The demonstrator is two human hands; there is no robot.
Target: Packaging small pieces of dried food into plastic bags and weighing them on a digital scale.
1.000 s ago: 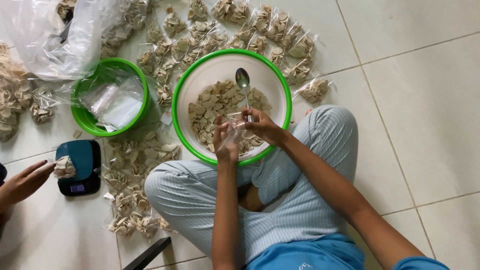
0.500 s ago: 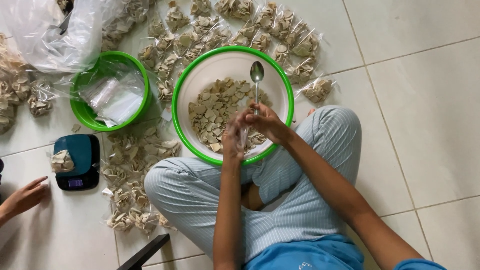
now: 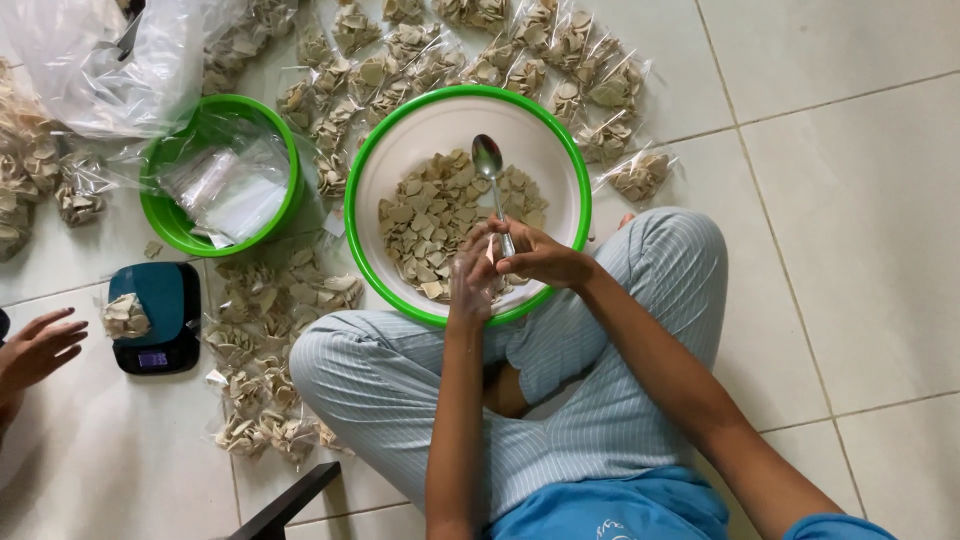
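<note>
I sit cross-legged on a tiled floor. My right hand [image 3: 545, 262] grips the handle of a metal spoon [image 3: 488, 158], whose empty head points away from me over the pale chip pieces [image 3: 430, 215] in a big white bowl with a green rim [image 3: 362, 170]. My left hand [image 3: 470, 278] is closed right beside it over the bowl's near edge, pinching what looks like a small clear bag [image 3: 492, 288], mostly hidden by my fingers.
A smaller green bowl [image 3: 165, 225] of empty clear bags stands to the left. Several filled little bags [image 3: 270, 300] lie around both bowls. A dark scale [image 3: 155, 320] carries one filled bag [image 3: 125, 315]; another person's hand [image 3: 38, 347] is beside it. A large plastic sack [image 3: 100, 60] lies far left.
The other person's hand has drawn back from the scale, leaving the bag on it. My hands and the spoon stay over the bowl, barely shifted.
</note>
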